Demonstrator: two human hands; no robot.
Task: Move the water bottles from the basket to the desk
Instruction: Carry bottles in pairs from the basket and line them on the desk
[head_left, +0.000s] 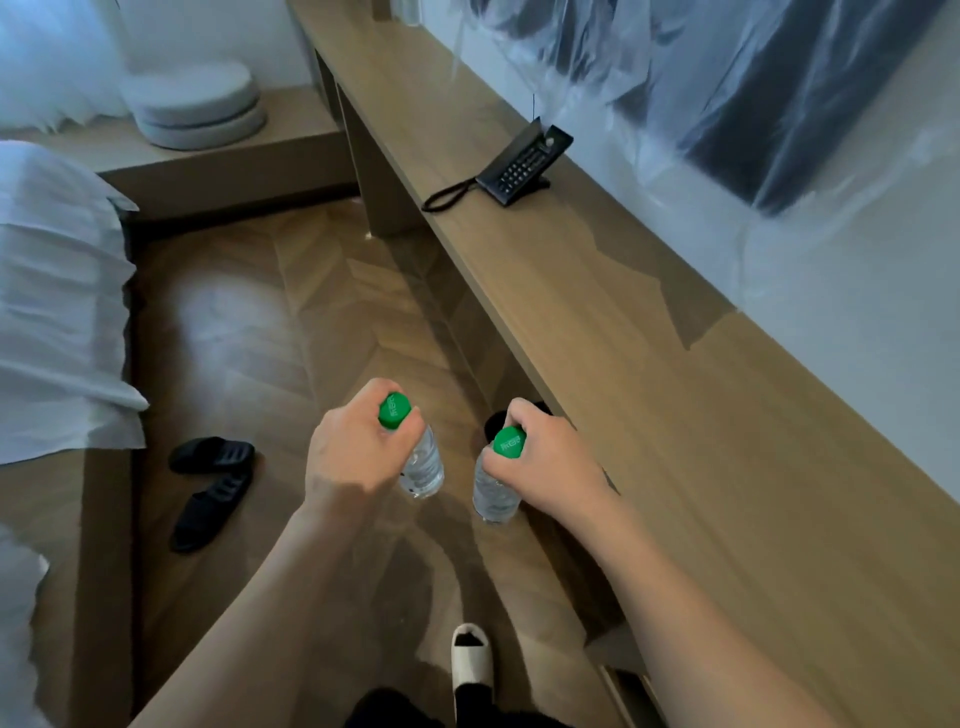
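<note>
My left hand (348, 452) grips a clear water bottle (423, 465) by its neck, just under its green cap. My right hand (550, 462) grips a second clear water bottle (493, 493) the same way. Both bottles hang upright over the wooden floor, just left of the long wooden desk (649, 395). The right bottle is close to the desk's front edge. No basket is in view.
A black telephone (522, 166) with a coiled cord sits on the desk farther back. A bed with white sheets (57, 312) is on the left, black slippers (210, 483) lie on the floor beside it. My foot in a white slipper (470, 654) is below the hands.
</note>
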